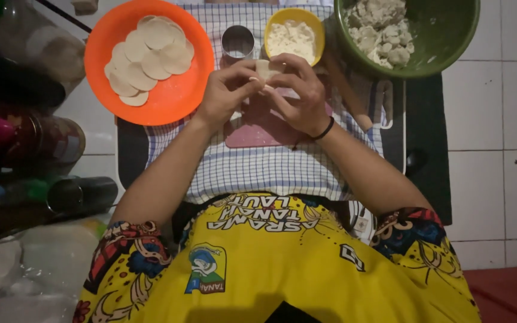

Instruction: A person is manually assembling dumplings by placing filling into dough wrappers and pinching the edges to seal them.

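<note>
Both hands pinching shut on dough round (265, 69) above pink board (252, 134) | left hand (225, 93) and right hand (299, 96) are gripping its edges | judging even pressure is sealing best | orange plate (175, 101) lying left.

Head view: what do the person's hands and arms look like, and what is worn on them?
Both forearms are bare. The left hand wears nothing visible. The right hand has a thin black band around its wrist. Short yellow sleeves with red, blue and black floral patterning cover the upper arms. No rings are discernible.
</note>
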